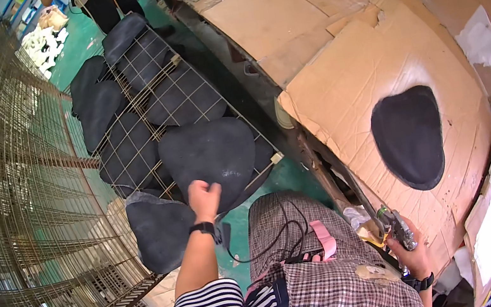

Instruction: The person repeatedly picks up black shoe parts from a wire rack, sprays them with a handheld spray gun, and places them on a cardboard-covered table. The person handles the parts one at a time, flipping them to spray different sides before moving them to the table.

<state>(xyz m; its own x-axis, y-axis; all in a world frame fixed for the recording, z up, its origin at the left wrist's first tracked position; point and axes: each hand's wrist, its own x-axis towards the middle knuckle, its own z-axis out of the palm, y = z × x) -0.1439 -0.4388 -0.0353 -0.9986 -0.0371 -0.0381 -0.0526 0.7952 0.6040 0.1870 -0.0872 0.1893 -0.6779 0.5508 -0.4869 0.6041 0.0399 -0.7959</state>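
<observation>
My left hand (205, 200) has its fingers curled in over the near edge of a large, smooth, dark grey rounded pad (209, 153) on a wire rack. Whether anything is pinched in those fingers is hidden. A second dark pad (160, 231) lies just left of that wrist, with a paler rim. Low at the right, beside the cardboard-covered table, my right hand (411, 259) is wrapped round a metal spray gun (402, 231). On the cardboard (341, 106) lies a single black rounded pad (409, 139), with a whitish haze at its far end.
Several more dark pads (185, 95) lie on and under the wire rack (151, 107). Tall stacked wire racks (25, 182) curve along the left. A thin black cable (261, 255) crosses my checked apron. Another person (106, 5) stands at the far end on the green floor (72, 52).
</observation>
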